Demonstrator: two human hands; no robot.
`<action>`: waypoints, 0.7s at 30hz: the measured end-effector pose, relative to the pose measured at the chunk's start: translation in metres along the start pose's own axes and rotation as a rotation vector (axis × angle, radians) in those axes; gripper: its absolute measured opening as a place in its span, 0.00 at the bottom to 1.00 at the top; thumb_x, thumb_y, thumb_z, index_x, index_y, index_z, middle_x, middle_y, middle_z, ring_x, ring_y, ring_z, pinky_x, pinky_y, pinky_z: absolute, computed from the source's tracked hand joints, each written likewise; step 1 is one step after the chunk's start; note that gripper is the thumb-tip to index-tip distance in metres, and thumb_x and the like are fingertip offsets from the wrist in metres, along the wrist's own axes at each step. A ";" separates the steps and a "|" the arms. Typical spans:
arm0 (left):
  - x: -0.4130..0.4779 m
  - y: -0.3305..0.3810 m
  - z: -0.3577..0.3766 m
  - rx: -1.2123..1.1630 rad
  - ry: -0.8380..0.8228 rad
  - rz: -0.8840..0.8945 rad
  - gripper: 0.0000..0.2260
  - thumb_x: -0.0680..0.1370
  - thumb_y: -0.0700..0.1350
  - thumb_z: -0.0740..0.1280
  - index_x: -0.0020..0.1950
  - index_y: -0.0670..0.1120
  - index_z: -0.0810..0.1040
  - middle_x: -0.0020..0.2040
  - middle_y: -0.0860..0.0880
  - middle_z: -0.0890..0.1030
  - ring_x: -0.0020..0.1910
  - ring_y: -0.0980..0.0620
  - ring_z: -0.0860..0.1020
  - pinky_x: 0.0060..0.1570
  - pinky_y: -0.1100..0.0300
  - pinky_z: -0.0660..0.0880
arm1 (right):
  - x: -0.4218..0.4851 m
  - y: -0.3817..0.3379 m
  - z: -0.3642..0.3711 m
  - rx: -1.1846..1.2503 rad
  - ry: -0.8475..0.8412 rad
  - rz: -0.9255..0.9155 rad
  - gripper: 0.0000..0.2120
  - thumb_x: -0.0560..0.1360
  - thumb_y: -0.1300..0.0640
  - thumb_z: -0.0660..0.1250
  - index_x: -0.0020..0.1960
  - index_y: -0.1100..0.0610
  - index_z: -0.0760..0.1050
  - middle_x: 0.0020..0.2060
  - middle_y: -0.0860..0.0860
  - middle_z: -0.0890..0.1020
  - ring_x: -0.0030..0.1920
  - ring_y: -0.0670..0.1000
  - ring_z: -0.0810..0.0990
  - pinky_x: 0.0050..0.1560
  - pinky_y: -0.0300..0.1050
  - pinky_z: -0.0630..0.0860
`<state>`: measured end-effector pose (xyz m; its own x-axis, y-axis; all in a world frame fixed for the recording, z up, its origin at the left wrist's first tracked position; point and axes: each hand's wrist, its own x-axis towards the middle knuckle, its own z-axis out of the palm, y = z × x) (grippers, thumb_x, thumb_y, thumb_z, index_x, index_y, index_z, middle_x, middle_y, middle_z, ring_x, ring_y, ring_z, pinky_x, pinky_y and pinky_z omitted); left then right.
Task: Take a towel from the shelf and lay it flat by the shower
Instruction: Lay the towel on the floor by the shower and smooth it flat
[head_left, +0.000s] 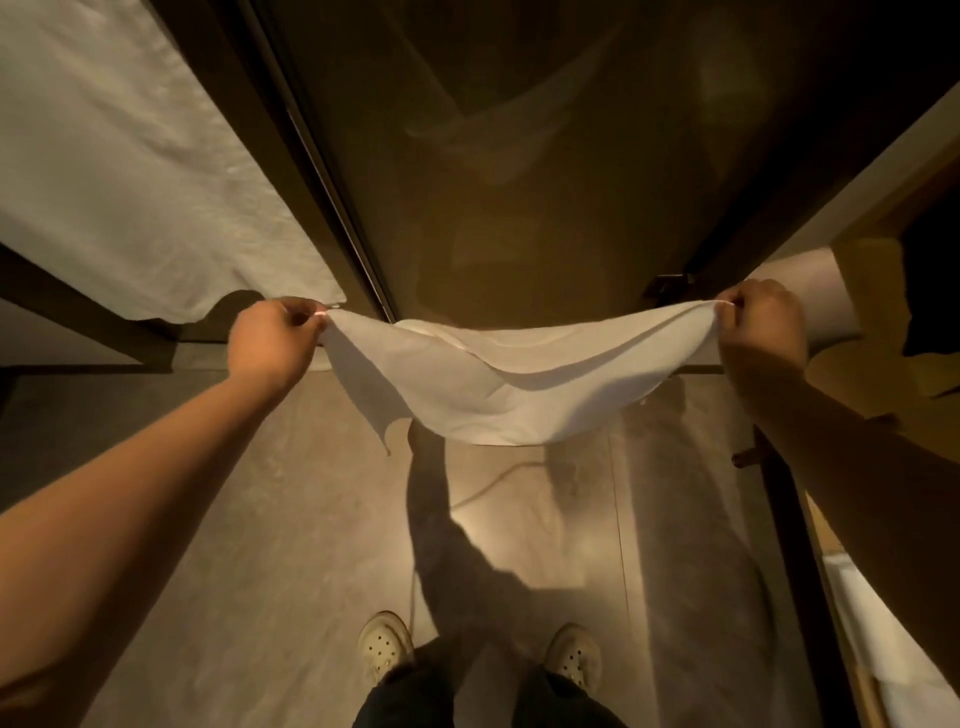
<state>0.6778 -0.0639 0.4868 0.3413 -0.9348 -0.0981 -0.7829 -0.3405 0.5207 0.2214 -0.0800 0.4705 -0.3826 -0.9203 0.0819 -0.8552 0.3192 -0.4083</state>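
White towel (498, 384) held up above the floor (260, 519), stretched in front of the dark glass door (519, 156). Left hand (270, 338) pinches the towel's left corner; right hand (761, 325) pinches its right corner. The towel sags in the middle between them, its lower edge hanging free above the two shoes (382, 644)

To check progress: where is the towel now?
Mid-frame in the head view, the towel hangs between the left hand and right hand, above the floor.
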 end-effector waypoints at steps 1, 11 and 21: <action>0.006 -0.002 0.006 -0.005 0.014 0.007 0.11 0.78 0.48 0.66 0.56 0.47 0.83 0.51 0.47 0.84 0.48 0.49 0.81 0.51 0.51 0.78 | 0.006 0.004 0.008 0.000 0.028 -0.009 0.06 0.78 0.58 0.63 0.53 0.56 0.76 0.51 0.56 0.77 0.52 0.56 0.74 0.57 0.52 0.72; 0.042 -0.076 0.144 -0.114 0.092 0.100 0.10 0.78 0.49 0.67 0.55 0.47 0.83 0.51 0.47 0.84 0.49 0.52 0.79 0.49 0.56 0.74 | 0.009 0.070 0.134 0.064 0.208 -0.148 0.10 0.80 0.55 0.59 0.55 0.57 0.77 0.52 0.55 0.77 0.54 0.55 0.73 0.56 0.52 0.71; 0.055 -0.217 0.298 -0.190 0.112 0.145 0.10 0.78 0.46 0.66 0.58 0.47 0.80 0.49 0.49 0.81 0.48 0.51 0.79 0.44 0.60 0.73 | -0.018 0.192 0.309 -0.008 0.257 -0.191 0.10 0.80 0.55 0.59 0.53 0.59 0.77 0.49 0.56 0.77 0.53 0.56 0.72 0.52 0.53 0.72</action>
<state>0.7107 -0.0714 0.1155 0.2967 -0.9518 0.0782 -0.7196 -0.1690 0.6735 0.1723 -0.0725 0.1099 -0.2898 -0.8769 0.3836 -0.9223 0.1489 -0.3565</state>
